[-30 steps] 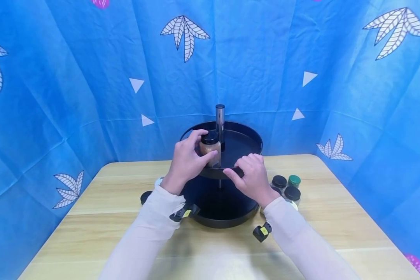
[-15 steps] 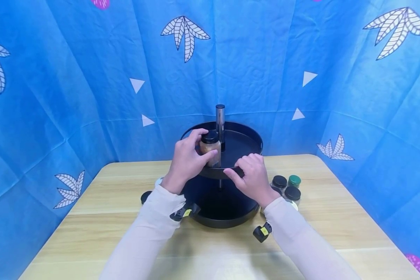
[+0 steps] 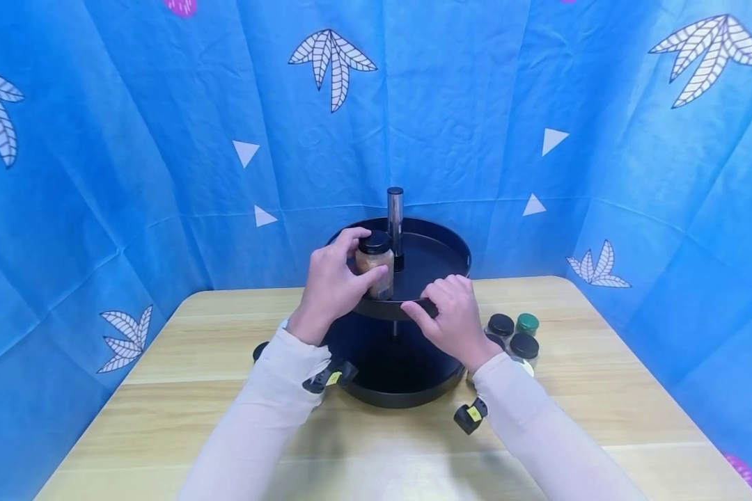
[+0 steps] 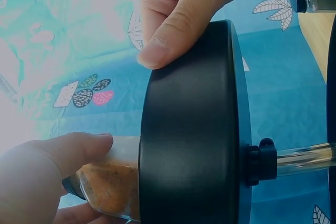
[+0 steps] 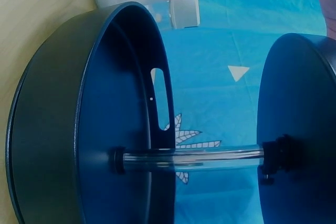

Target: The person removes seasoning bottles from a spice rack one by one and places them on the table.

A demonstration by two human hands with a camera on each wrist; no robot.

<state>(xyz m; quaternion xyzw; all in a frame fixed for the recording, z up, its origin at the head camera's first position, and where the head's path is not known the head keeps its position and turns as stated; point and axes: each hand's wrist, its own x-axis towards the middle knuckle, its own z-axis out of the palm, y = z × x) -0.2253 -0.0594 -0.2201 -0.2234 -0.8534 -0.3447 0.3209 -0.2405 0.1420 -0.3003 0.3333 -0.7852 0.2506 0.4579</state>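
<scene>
A clear jar [image 3: 371,263] with a black lid and orange-brown contents is upright at the left front of a black upper tray [image 3: 435,261]. My left hand [image 3: 333,282] holds it, thumb on the near side and fingers behind. In the left wrist view the tray wall hides the base of the jar [image 4: 111,187], so I cannot tell whether it touches the tray floor. My right hand [image 3: 448,313] grips the front right rim of that tray, fingers curled over the edge and thumb along the outside. A chrome pole [image 3: 395,212] joins the upper tray to a wider lower tray [image 3: 395,398].
Several jars with black lids [image 3: 523,346] and a green lid [image 3: 528,323] stand on the wooden table [image 3: 589,403], right of the rack. Another black lid [image 3: 260,350] shows beside my left sleeve. A blue patterned cloth [image 3: 451,111] surrounds the table's back and sides.
My left hand and the jar have shifted very slightly left and up over the last half second. My right hand keeps its grip on the rim, without visible movement.
</scene>
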